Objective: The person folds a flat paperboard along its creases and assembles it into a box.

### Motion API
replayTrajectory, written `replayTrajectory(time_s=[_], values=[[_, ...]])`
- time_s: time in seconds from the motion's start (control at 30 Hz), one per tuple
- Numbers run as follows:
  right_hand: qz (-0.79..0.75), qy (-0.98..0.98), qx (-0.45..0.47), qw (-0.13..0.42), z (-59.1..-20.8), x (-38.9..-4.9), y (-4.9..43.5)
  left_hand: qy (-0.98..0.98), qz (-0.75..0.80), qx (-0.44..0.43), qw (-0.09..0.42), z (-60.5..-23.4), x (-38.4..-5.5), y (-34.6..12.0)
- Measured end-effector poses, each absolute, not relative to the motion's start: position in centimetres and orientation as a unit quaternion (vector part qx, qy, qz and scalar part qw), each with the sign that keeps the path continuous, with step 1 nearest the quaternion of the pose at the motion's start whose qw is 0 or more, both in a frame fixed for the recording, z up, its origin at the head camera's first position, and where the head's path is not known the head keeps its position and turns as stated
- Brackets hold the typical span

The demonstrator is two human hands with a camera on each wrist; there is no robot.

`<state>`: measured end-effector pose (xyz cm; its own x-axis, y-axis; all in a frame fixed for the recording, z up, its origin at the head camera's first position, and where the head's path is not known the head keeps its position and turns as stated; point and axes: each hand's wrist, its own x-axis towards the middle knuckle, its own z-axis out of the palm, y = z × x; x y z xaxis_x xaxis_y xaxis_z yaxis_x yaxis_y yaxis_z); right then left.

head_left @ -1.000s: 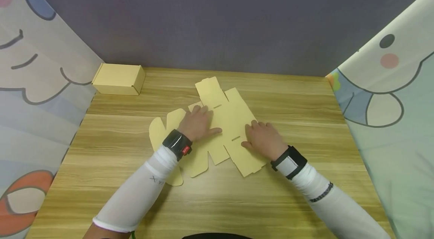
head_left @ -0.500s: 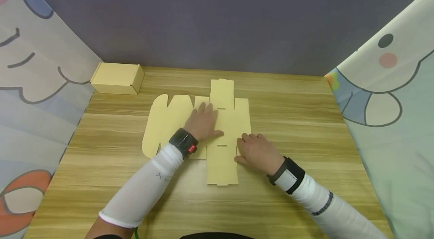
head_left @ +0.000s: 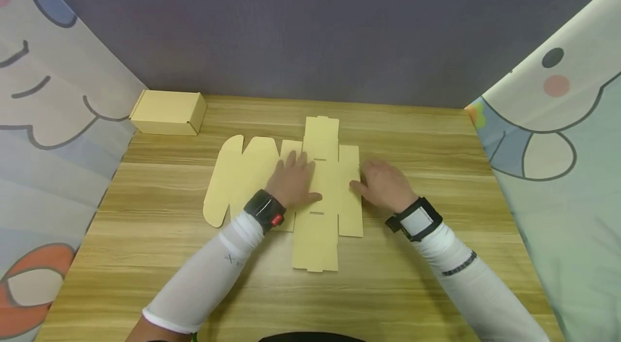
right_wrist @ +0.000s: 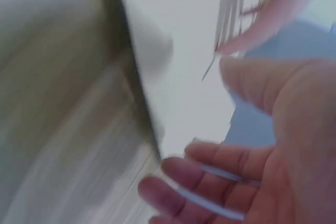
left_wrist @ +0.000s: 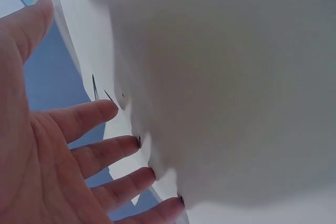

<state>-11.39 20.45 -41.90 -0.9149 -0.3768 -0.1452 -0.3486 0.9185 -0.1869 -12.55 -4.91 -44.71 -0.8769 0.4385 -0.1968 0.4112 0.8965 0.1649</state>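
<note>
An unfolded cardboard box blank [head_left: 327, 177], pale yellow with flaps and slots, lies flat on the wooden table. My left hand [head_left: 291, 183] rests on its middle, fingers spread and thumb pointing right. In the left wrist view the straight fingers [left_wrist: 105, 153] reach across, fingertips right at the pale cardboard [left_wrist: 236, 103]. At the blank's right edge is my right hand [head_left: 386, 185], its thumb overlapping the right panel. From the right wrist, its fingers [right_wrist: 215, 179] look loosely bent by the edge, with a gap between them and the thumb.
A closed small cardboard box [head_left: 167, 111] stands at the table's back left corner. A dark grey wall [head_left: 310, 29] rises behind the wooden table [head_left: 422, 288]. Printed cartoon panels [head_left: 548, 142] flank both sides.
The cardboard blank has turned clockwise from a slant to nearly straight. My right hand has moved from its lower right part up to the right edge; the left has stayed on it.
</note>
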Motion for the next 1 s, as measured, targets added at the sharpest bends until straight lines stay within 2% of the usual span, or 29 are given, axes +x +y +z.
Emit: replayTrajectory(time_s=[0.13,0.4,0.8,1.0], values=[[-0.108,0.981,-0.112,0.117,-42.3,-13.4,21.0,0.968,0.054,0.218,0.110,-44.9,-12.1,-4.6],[-0.142,0.978,-0.062,0.137,-42.5,-14.7,19.9,0.970,0.031,0.223,0.090,-44.8,-11.5,-4.4],[-0.191,0.976,-0.063,0.088,-40.9,-14.8,18.2,0.972,0.041,0.221,0.062,-44.8,-11.2,-4.6],[-0.180,0.978,-0.065,0.083,-40.4,-15.4,16.7,0.972,0.039,0.225,0.055,-44.9,-11.2,-4.6]])
